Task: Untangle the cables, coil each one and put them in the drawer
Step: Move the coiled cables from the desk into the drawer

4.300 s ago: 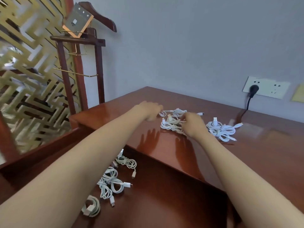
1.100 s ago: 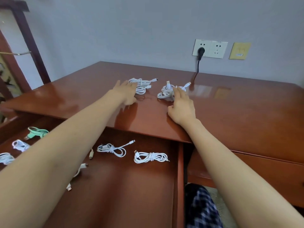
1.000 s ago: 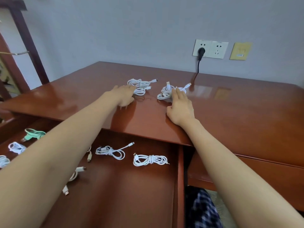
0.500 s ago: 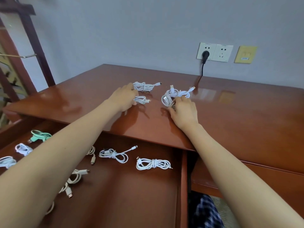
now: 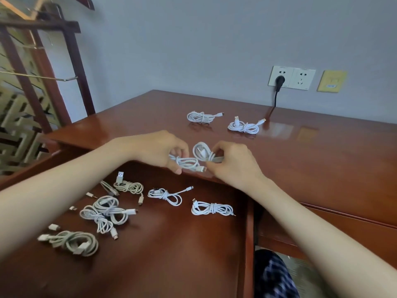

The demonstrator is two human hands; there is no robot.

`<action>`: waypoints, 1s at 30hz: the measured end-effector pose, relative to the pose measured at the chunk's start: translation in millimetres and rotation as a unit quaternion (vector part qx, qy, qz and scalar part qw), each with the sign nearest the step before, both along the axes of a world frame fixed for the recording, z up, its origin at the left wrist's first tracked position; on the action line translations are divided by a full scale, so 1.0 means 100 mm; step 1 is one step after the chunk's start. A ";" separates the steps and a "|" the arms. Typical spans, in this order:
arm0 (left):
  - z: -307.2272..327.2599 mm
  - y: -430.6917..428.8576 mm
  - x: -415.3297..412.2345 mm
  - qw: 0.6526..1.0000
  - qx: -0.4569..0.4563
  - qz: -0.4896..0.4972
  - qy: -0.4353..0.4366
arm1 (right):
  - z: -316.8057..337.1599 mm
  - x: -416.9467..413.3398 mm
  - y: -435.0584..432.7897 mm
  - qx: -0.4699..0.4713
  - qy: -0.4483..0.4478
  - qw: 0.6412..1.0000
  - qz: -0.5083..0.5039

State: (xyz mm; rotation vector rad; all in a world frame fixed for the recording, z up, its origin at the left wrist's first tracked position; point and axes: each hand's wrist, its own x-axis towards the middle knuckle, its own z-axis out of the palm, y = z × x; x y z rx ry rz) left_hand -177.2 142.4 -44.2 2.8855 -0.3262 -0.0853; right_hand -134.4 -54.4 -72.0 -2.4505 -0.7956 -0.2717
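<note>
My left hand (image 5: 160,149) pinches a small coiled white cable (image 5: 186,162) above the desk's front edge. My right hand (image 5: 233,163) pinches a second coiled white cable (image 5: 202,152) right beside it; the two coils nearly touch. Two more coiled white cables, one (image 5: 200,116) to the left and one (image 5: 243,126) to the right, lie farther back on the desk (image 5: 311,151). The open drawer (image 5: 171,254) below holds several coiled cables, among them a white one (image 5: 211,208) near its right side.
A wall socket (image 5: 291,78) with a black plug and cord sits behind the desk, and a yellow plate (image 5: 331,81) is next to it. A wooden rack (image 5: 43,61) stands at the left. Checked fabric (image 5: 272,276) shows below the drawer's right edge.
Both hands have drawn back from the cables at mid-desk to its front edge, each now holding a coil lifted off the surface. The view has swung left and down over the drawer.
</note>
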 end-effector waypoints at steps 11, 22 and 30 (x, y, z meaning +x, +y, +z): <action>-0.31 -0.12 -0.36 0.983 0.037 -0.028 0.179 | -0.25 -0.54 -0.06 -0.178 0.145 0.969 0.090; -0.60 -0.11 -0.36 0.970 0.101 -0.024 0.222 | -0.41 -0.54 -0.15 -0.255 0.178 0.944 0.108; -0.04 -0.05 -0.17 0.986 0.040 -0.015 0.164 | 0.08 -0.13 -0.19 -0.104 0.106 0.987 0.063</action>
